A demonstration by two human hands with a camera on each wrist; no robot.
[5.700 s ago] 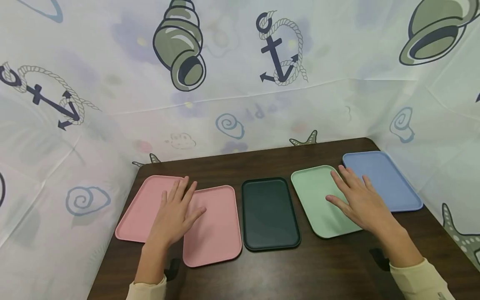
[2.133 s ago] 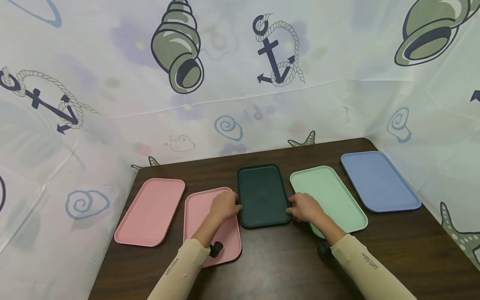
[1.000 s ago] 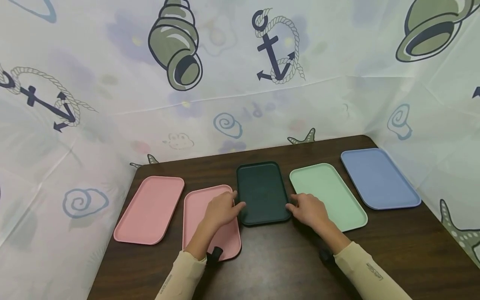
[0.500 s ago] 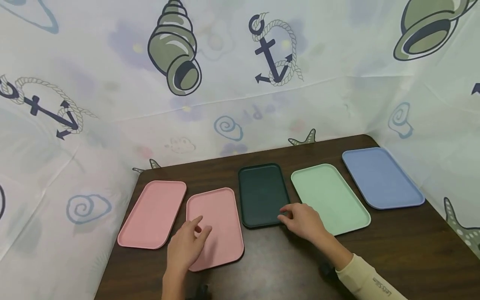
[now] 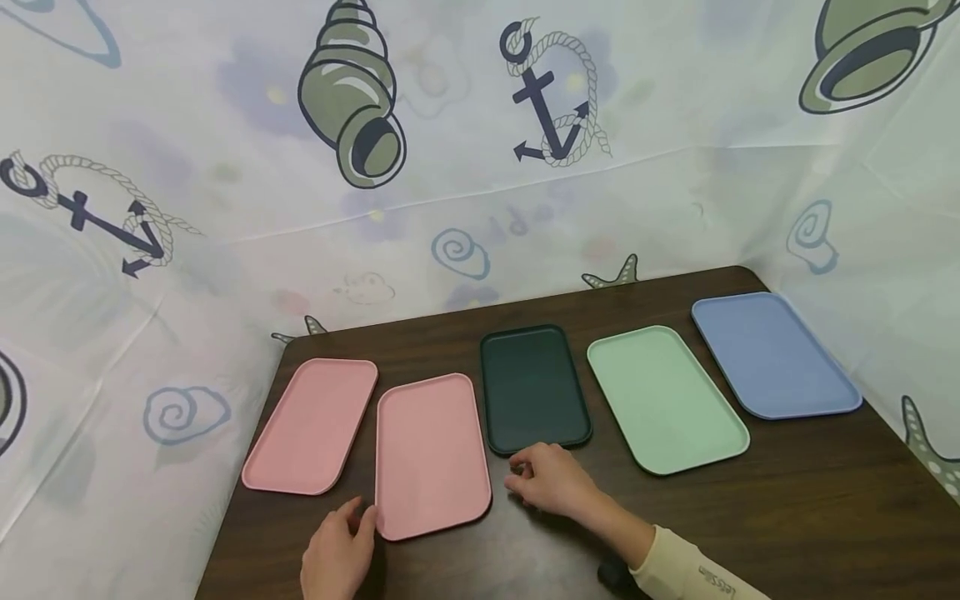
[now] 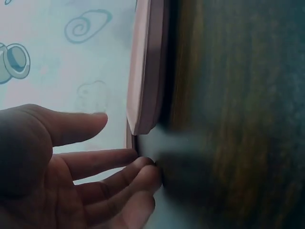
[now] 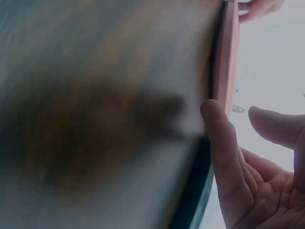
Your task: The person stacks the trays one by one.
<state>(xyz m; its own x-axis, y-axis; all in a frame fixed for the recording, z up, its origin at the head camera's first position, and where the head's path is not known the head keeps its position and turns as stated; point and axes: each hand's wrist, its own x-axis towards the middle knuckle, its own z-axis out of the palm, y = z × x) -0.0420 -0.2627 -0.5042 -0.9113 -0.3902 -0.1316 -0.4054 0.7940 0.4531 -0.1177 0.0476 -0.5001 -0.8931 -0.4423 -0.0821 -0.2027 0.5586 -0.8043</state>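
Five rectangular trays lie in a row. Beside the near left corner of the second pink tray [image 5: 433,454] is my left hand [image 5: 337,552], fingers loosely bent and nothing held. In the left wrist view its thumb and fingers spread apart just short of the pink tray's edge [image 6: 148,62]. My right hand [image 5: 553,481] hovers at the near edge of the dark green tray [image 5: 534,387], right of that pink tray, its fingers relaxed and holding nothing. The right wrist view has the dark green tray's edge [image 7: 193,195] behind its fingers.
Another pink tray [image 5: 311,425] lies at the far left. To the right are a light green tray [image 5: 667,400] and a blue tray [image 5: 776,354]. All rest on a brown wooden table [image 5: 810,500], with a printed white cloth [image 5: 480,200] hanging around it.
The dark green tray slid away from me, both hands at its sides, and has since been let go. My left hand drew back leftward; my right hand came nearer and left.
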